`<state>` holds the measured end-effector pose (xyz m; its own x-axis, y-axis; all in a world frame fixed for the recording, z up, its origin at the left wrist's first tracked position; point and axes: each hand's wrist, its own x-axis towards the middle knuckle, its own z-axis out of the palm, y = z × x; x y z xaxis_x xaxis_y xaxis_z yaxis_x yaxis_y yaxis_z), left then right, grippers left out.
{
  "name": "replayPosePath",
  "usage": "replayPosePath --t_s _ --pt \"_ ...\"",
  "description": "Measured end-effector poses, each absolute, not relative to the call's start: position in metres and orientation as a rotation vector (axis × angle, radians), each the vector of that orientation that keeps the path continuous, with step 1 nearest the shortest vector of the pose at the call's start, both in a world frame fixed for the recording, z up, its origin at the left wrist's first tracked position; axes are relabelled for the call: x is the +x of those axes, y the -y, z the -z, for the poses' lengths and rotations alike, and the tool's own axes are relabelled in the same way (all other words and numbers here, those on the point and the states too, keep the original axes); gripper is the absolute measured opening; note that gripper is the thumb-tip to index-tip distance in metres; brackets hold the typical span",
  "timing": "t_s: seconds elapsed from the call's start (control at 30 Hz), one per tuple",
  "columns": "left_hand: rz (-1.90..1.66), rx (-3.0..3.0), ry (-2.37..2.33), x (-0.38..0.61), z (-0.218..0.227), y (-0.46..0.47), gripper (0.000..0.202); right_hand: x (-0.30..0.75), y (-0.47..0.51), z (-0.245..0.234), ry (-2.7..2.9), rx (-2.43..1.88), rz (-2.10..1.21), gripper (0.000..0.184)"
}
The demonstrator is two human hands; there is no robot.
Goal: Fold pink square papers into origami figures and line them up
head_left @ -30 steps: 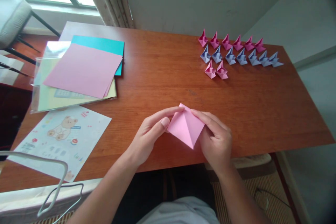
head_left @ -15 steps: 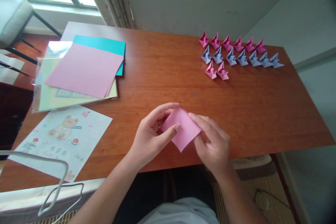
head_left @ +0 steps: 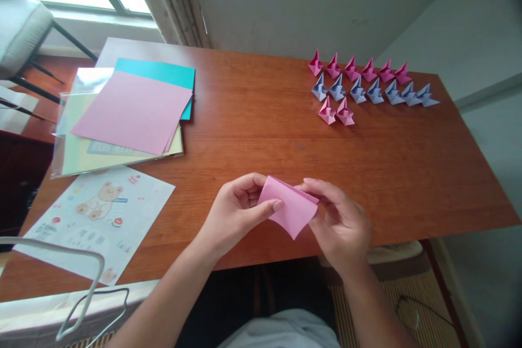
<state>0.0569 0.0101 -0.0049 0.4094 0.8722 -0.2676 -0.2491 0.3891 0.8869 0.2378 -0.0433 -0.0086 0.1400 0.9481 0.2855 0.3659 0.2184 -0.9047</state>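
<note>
We see our left hand (head_left: 234, 211) pinching folded pink paper (head_left: 294, 211) above the wooden table (head_left: 244, 125), near its front edge; our right hand (head_left: 342, 224) touches the paper's right side, its grip unclear.

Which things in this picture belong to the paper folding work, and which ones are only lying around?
Belonging, it seems:
pink paper, held by the left hand, right hand at its edge
folded figures
pink sheets, likely stock

Probably lying around:
bear sheet
chair
</note>
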Motion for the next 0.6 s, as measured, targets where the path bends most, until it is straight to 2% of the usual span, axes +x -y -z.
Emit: replayPosePath --t_s 0.37,0.6 --pt "-0.903 1.054 -0.868 0.054 0.007 -0.007 0.010 0.256 0.041 -0.005 1.390 -1.236 -0.931 0.026" --pt "-0.943 1.278 -0.894 0.052 0.009 -0.005 0.007 0.257 0.039 -0.018 1.406 -1.276 -0.928 0.018"
